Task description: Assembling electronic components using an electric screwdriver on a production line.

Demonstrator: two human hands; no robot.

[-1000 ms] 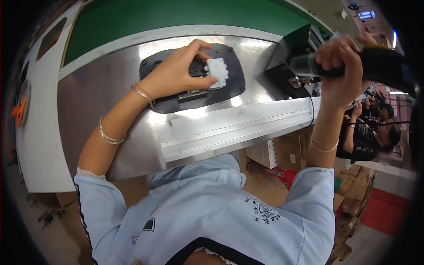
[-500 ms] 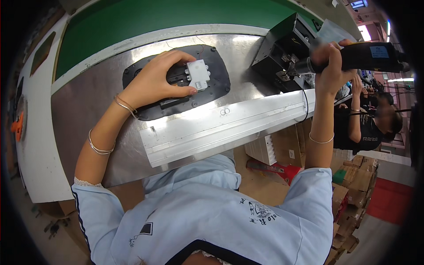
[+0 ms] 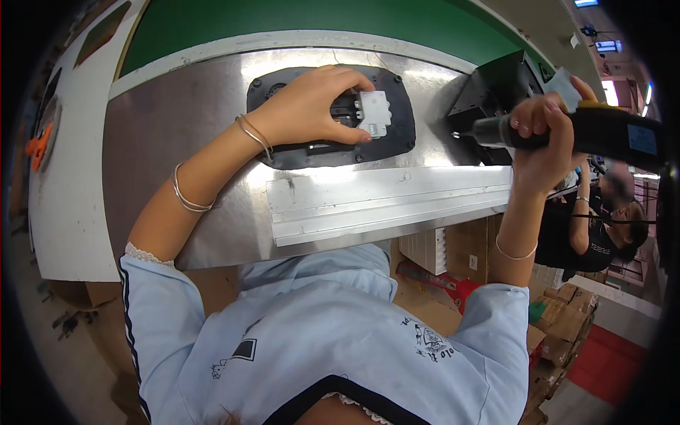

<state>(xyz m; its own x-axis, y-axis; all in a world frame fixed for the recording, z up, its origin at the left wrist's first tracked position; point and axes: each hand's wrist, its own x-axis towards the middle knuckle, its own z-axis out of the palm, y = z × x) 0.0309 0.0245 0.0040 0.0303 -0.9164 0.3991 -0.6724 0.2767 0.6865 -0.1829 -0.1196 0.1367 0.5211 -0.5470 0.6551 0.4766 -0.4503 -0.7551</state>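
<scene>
Governing relation: the white block lies directly at the fingertips of my left hand, to the right of its palm, above or on the right half of the black panel. The block's long axis runs away from my body, across the panel's own length, which runs left to right. My left hand is the nearer one. It grips the block along that long axis, thumb at the near left corner, forefinger at the far left corner. Whether the block sits flush on the panel, I cannot tell.

My right hand is closed around a power driver, held roughly level. Its bit points left, toward the block, and stands apart from it, a little closer to my body. The height of the bit over the worktop cannot be judged.

Count: one white block, one black panel and one power driver. One black box stands on the right, beyond the driver. One pale metal rail lies along the near edge. Bangles: two on my left arm, one on my right. At least one co-worker is at far right.
</scene>
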